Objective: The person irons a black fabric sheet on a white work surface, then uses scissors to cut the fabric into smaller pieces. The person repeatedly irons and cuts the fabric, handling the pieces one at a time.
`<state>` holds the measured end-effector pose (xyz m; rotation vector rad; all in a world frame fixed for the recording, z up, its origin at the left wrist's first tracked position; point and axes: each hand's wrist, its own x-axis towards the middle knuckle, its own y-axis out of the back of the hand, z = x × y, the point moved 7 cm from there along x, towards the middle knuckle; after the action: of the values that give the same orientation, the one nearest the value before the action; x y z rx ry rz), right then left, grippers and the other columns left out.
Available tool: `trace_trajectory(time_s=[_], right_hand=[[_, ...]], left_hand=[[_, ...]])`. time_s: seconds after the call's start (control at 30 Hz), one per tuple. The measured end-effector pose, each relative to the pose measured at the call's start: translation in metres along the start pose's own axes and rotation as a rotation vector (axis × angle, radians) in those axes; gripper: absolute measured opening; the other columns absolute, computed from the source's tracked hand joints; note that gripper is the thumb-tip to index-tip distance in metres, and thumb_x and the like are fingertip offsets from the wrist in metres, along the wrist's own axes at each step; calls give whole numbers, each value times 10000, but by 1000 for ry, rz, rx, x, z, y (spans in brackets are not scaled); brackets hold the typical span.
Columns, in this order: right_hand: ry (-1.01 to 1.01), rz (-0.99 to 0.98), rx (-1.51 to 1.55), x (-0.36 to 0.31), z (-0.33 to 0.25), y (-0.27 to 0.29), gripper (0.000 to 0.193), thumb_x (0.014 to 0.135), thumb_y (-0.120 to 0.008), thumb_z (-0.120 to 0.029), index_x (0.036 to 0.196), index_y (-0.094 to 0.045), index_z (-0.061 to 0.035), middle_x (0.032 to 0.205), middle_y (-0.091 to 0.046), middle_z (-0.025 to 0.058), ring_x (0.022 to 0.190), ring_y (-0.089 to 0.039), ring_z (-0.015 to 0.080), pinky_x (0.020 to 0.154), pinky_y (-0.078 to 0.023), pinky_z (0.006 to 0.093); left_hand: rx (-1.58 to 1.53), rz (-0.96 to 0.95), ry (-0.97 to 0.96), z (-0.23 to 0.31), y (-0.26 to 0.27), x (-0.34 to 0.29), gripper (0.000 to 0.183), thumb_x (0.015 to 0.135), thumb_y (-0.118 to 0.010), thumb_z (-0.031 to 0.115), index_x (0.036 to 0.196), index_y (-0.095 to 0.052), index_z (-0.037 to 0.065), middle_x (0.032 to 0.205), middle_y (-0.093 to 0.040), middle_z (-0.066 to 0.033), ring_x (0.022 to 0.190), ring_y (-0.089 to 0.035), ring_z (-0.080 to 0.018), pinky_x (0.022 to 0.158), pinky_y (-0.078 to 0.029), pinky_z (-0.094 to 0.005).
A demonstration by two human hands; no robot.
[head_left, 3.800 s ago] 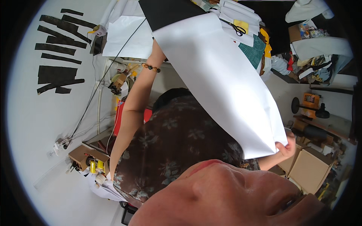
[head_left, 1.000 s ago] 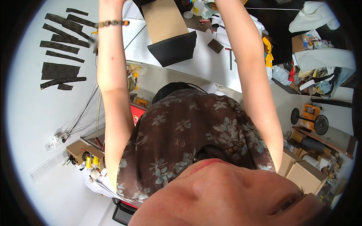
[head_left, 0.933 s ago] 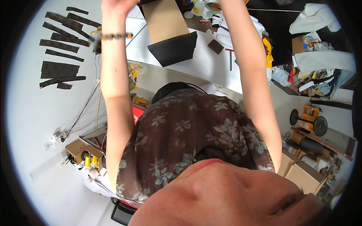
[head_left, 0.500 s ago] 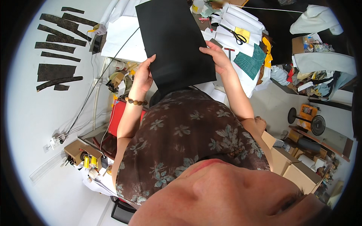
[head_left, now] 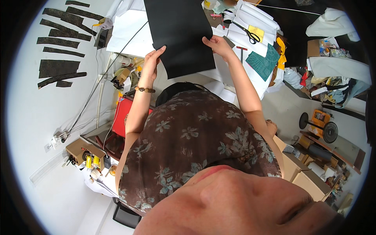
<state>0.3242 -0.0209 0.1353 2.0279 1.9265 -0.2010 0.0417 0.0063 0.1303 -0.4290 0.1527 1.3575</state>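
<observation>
"Black sheet point(head_left: 184, 39): where is it?"
"Beyond the patterned shirt point(head_left: 188, 131), left of the scissors point(head_left: 247, 33)."
"How is it held?"
"Left hand point(head_left: 151, 64) and right hand point(head_left: 221, 47) pinch opposite edges, thumbs on top."

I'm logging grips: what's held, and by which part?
A flat black rectangular sheet, held near its lower end: left hand on its left edge, right hand on its right edge.

Place: a small craft or cutting workshop, by its contents. A green gridded cutting mat point(head_left: 263, 62) lies beside black scissors point(head_left: 248, 33) on white sheets point(head_left: 261, 18); a black sheet point(head_left: 180, 37) is near. Dark cut strips point(head_left: 58, 68) line the wall point(head_left: 27, 125). Heaped scraps point(head_left: 332, 93), probably fabric (distorted near the rim), and brown cartons point(head_left: 311, 185) occupy the right side.
</observation>
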Motion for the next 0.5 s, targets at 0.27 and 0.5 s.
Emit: trace_trajectory(time_s=[0.27,0.5], right_hand=[[81,90,59,8,-9,2,423,814,-797,-450,888,-742,-38,864,-700,9,750,-616,84,713,-480,240],[22,63,393,-3,-28,-13,321,858,-776,-320,978,-718,-28,915,-719,31,814,-655,107,748,-505,261]], left_hand=[[-151,118,-82,2,3,5,115,867,-773,189,840,-731,85,812,-688,41,649,-510,-23,628,-378,-204],[-279,159,-64,31,-22,-13,124,863,-773,151,894,-728,40,903,-729,-36,792,-650,-97,753,-491,-235]])
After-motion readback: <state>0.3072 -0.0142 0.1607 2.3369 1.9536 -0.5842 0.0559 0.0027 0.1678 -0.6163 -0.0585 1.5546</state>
